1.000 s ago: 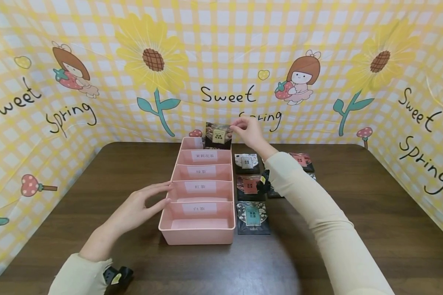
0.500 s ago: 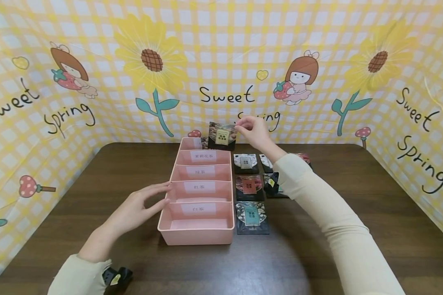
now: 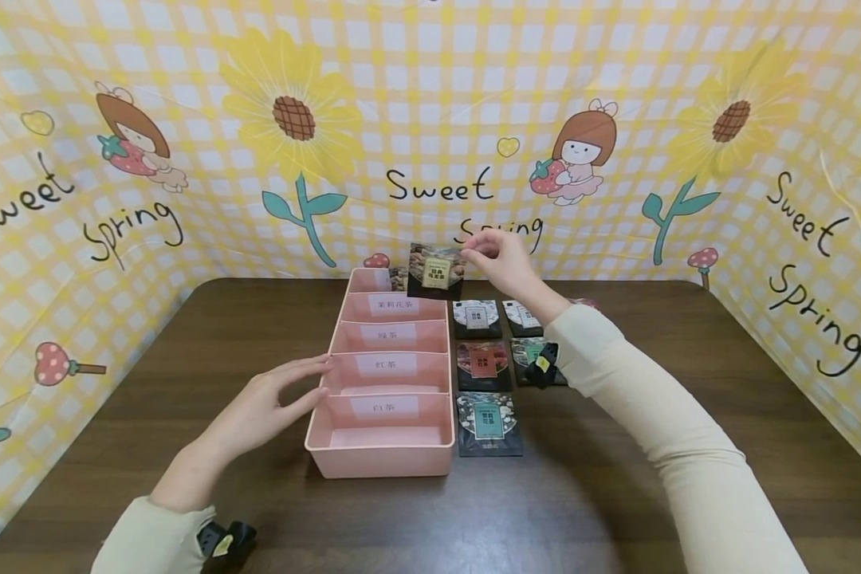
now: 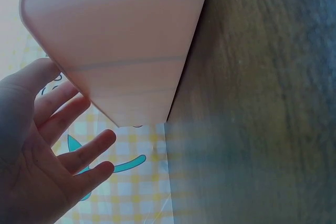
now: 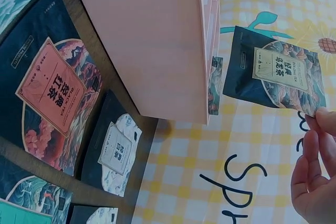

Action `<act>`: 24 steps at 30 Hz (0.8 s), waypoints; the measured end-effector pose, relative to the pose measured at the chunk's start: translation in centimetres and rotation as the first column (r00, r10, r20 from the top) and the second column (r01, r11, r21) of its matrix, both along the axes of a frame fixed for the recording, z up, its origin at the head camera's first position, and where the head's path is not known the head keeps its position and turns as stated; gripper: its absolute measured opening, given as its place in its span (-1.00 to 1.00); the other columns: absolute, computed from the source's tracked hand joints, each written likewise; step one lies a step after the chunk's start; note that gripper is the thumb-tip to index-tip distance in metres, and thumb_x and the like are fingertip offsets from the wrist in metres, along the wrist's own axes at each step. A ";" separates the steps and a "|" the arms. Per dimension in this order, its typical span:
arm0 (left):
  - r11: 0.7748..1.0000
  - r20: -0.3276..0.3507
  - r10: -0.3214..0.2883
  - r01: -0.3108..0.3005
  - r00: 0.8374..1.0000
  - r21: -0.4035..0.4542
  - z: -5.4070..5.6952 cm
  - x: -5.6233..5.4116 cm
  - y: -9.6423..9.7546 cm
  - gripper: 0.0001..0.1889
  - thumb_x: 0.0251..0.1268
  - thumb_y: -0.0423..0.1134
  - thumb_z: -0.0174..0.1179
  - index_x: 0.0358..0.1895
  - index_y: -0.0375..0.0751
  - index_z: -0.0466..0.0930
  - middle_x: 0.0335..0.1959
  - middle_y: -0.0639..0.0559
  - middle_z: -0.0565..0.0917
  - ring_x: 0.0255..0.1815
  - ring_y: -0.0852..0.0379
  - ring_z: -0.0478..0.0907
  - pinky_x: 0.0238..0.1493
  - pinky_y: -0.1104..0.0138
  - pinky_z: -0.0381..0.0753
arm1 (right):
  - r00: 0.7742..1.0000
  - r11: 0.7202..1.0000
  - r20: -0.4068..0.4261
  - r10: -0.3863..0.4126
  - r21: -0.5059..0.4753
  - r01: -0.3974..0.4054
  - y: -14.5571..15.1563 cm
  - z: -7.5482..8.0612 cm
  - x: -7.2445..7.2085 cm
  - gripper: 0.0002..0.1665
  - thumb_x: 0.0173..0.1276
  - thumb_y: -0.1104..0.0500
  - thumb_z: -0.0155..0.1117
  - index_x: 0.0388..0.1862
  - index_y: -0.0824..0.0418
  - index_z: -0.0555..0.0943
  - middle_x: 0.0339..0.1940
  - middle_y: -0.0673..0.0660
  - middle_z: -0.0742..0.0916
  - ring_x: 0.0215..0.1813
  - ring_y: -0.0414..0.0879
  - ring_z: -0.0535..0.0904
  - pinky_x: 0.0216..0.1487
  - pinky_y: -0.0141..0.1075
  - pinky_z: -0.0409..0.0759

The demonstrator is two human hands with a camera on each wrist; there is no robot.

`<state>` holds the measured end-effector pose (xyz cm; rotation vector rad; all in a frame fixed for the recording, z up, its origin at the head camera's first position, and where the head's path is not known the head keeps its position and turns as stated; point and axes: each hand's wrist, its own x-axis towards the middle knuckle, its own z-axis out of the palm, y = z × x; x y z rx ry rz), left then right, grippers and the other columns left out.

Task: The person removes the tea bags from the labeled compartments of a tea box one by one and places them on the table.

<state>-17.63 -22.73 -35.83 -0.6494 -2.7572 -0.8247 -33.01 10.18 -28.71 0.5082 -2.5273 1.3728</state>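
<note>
My right hand [image 3: 504, 261] pinches the top corner of a dark oolong tea sachet [image 3: 435, 271] between thumb and finger. This sachet hangs above the far right end of a long pink divided box [image 3: 380, 461]; the right wrist view shows it apart from the box wall. Another sachet [image 3: 398, 279] pokes up in the rearmost compartment, partly hidden behind the held one. At the box's left rim my left hand [image 3: 258, 410] rests with relaxed, spread fingers, the tips touching the edge. Paper labels [image 3: 386, 365] mark the box's dividers.
Right of the box, several tea sachets lie flat in rows: a teal one [image 3: 489, 422] nearest, a red one [image 3: 484, 365] and a white one [image 3: 476, 319] behind. My right forearm covers part of the second column. A checked cloth [image 3: 430, 96] walls the dark wooden table [image 3: 208, 335].
My right hand has carried the oolong sachet a little rightward and slightly lower, uncovering more of the sachet in the rear compartment. The left hand stays at the rim.
</note>
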 end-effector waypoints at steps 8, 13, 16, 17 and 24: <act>1.000 0.002 0.001 -0.001 1.000 -0.002 0.0 0.0 0.0 -0.62 0.29 -0.12 0.17 0.14 -0.12 0.53 0.22 -0.08 0.53 0.25 -0.10 0.45 0.19 0.01 0.39 | 1.000 1.000 0.010 0.000 0.017 0.000 0.5 0.4 0.8 -0.81 0.30 0.12 0.24 -0.22 0.23 0.63 -0.25 0.21 0.74 -0.40 -0.24 0.52 -0.42 -0.43 0.42; 1.000 0.005 0.004 -0.004 1.000 -0.005 0.1 0.0 0.0 -0.62 0.28 -0.12 0.17 0.15 -0.13 0.53 0.23 -0.08 0.53 0.25 -0.10 0.45 0.20 0.02 0.39 | 1.000 1.000 -0.009 0.007 0.017 -0.007 0.7 0.5 1.1 -0.81 0.30 0.15 0.25 -0.23 0.27 0.63 -0.26 0.23 0.74 -0.42 -0.26 0.53 -0.44 -0.46 0.43; 1.000 0.003 0.004 -0.004 1.000 -0.006 0.1 0.0 0.0 -0.62 0.28 -0.12 0.17 0.14 -0.13 0.53 0.23 -0.09 0.53 0.25 -0.10 0.46 0.20 0.02 0.39 | 1.000 1.000 -0.011 0.013 0.014 -0.013 0.8 0.6 1.3 -0.81 0.30 0.17 0.25 -0.23 0.28 0.63 -0.26 0.25 0.74 -0.43 -0.26 0.53 -0.45 -0.47 0.42; 1.000 0.002 0.003 -0.003 1.000 -0.006 0.0 0.0 0.0 -0.62 0.28 -0.12 0.17 0.14 -0.13 0.53 0.22 -0.09 0.53 0.25 -0.10 0.46 0.20 0.02 0.39 | 1.000 1.000 -0.008 0.017 0.014 -0.017 0.9 0.6 1.4 -0.81 0.30 0.17 0.24 -0.23 0.28 0.63 -0.25 0.25 0.74 -0.42 -0.25 0.54 -0.44 -0.47 0.42; 1.000 -0.005 0.000 0.000 1.000 -0.006 0.0 0.0 0.0 -0.62 0.28 -0.14 0.18 0.14 -0.13 0.54 0.22 -0.09 0.54 0.24 -0.10 0.46 0.19 0.03 0.39 | 1.000 1.000 0.005 0.013 0.002 -0.013 1.5 0.6 1.7 -0.80 0.30 0.14 0.25 -0.24 0.28 0.63 -0.26 0.26 0.74 -0.43 -0.28 0.53 -0.42 -0.47 0.42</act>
